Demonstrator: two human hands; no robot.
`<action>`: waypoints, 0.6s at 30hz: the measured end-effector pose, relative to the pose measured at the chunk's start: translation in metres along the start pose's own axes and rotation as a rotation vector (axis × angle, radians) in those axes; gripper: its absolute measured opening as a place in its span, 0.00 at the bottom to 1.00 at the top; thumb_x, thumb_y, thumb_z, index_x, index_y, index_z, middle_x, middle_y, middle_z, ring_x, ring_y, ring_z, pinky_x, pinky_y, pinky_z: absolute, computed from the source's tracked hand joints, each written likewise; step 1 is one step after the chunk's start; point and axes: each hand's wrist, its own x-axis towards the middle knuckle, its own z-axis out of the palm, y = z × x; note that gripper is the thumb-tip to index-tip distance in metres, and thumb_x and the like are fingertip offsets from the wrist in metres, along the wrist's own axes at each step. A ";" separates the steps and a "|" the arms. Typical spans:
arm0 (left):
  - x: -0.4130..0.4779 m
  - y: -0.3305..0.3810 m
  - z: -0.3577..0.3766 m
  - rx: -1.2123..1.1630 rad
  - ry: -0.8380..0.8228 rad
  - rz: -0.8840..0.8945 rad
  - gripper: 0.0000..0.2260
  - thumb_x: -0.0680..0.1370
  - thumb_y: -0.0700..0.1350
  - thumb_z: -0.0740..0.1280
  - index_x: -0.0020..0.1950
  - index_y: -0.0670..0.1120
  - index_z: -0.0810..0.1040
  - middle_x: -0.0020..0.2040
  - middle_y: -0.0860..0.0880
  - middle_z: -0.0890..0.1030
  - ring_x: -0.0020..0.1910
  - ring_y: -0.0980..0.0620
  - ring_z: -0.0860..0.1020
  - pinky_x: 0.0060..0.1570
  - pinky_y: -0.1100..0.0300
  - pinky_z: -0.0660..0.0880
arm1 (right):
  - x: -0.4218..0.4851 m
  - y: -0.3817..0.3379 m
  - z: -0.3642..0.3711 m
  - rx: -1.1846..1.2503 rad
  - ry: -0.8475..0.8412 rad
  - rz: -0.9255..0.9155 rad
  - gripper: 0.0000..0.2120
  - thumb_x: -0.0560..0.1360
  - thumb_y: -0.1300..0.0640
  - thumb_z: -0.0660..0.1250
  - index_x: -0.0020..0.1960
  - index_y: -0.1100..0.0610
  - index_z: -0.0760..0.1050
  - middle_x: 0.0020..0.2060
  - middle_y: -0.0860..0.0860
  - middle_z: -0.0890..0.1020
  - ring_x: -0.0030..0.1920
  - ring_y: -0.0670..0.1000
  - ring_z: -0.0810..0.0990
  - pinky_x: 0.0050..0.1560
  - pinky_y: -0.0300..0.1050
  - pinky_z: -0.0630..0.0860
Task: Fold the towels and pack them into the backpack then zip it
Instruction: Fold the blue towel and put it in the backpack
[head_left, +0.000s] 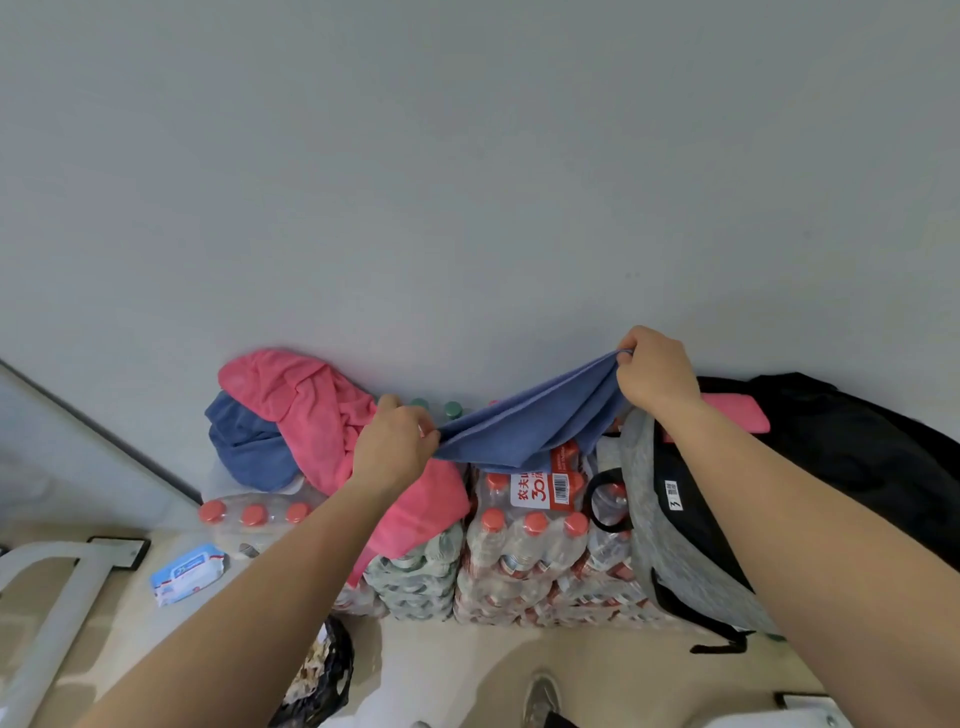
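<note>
Left grip (395, 447) pinches one end of the blue towel (524, 426), fingers curled over the cloth; right grip (657, 374) pinches the other end, held higher; the towel sags between them in the air above the bottle packs (519, 551); the backpack (691, 566), grey and black, stands on the packs just under the right wrist; a pink fold (737, 415) shows just beyond its top; a pink towel (301, 400) and a second blue towel (244, 452) lie heaped on the packs at left; a wipes pack (189, 571) lies on the floor.
</note>
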 end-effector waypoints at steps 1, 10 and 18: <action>0.001 0.000 0.000 -0.032 0.013 -0.009 0.05 0.75 0.45 0.68 0.46 0.47 0.82 0.48 0.47 0.76 0.45 0.45 0.77 0.43 0.55 0.72 | -0.001 0.003 0.000 0.003 -0.003 0.011 0.06 0.80 0.59 0.58 0.50 0.55 0.74 0.48 0.55 0.78 0.45 0.55 0.75 0.44 0.49 0.74; -0.002 0.000 -0.005 -0.618 0.031 -0.211 0.12 0.71 0.31 0.65 0.45 0.45 0.82 0.44 0.45 0.85 0.37 0.48 0.85 0.45 0.52 0.82 | -0.008 0.001 0.007 -0.023 -0.022 0.064 0.08 0.82 0.57 0.55 0.55 0.58 0.71 0.47 0.56 0.76 0.44 0.56 0.75 0.41 0.48 0.71; -0.002 -0.006 -0.007 -0.027 -0.029 0.025 0.09 0.67 0.37 0.66 0.42 0.43 0.85 0.40 0.45 0.85 0.40 0.44 0.81 0.40 0.54 0.78 | -0.007 -0.008 0.000 -0.053 -0.053 0.026 0.08 0.80 0.59 0.56 0.55 0.58 0.73 0.48 0.56 0.77 0.46 0.57 0.76 0.45 0.51 0.76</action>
